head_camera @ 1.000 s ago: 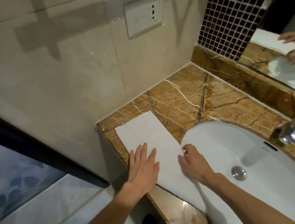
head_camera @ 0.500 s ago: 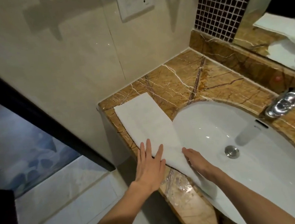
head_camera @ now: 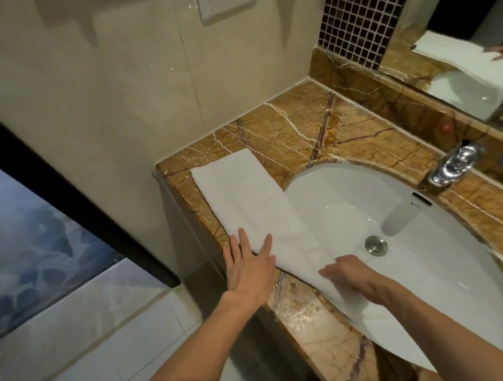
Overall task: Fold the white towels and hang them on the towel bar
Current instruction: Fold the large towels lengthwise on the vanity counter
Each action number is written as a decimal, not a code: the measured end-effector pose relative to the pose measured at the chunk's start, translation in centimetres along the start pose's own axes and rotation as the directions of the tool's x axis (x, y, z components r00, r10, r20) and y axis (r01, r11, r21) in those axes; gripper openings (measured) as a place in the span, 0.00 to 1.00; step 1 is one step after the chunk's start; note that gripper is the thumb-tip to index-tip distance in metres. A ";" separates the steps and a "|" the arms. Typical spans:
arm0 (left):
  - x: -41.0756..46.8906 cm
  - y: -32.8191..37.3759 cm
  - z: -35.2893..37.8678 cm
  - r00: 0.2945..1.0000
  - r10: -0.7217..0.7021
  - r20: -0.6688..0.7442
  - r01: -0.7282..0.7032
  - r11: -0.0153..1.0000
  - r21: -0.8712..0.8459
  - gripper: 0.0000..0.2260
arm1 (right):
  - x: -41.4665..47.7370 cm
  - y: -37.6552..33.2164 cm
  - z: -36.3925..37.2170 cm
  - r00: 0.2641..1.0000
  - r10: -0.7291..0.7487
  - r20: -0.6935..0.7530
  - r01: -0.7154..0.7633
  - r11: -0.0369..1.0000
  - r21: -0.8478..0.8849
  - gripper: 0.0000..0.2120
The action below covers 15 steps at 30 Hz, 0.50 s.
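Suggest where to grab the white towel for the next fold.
Probably the far short end of the white towel: pinch both corners from above. It lies flat and uncovered on the marble counter; the left hand and right hand press the near half.

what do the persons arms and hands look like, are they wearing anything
The left arm and right arm are bare right to the frame edge; no sleeves show. The left hand and right hand wear no gloves, and no watch, bracelet or ring is visible.
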<state>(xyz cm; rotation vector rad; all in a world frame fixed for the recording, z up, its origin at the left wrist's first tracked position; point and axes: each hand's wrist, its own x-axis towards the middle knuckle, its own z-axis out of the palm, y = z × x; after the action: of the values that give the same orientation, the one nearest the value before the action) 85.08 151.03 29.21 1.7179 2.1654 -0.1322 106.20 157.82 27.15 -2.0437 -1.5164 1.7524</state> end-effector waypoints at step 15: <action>-2.9 2.3 0.9 0.991 -0.108 -0.082 0.020 0.714 -0.700 0.26 | -4.4 -5.3 -4.0 0.943 -0.329 0.058 0.329 0.944 0.007 0.07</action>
<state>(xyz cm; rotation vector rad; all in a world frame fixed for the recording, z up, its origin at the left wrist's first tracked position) 88.05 148.73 29.76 1.2138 1.9637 0.7107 106.54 159.70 34.89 -1.6311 -1.7552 1.6890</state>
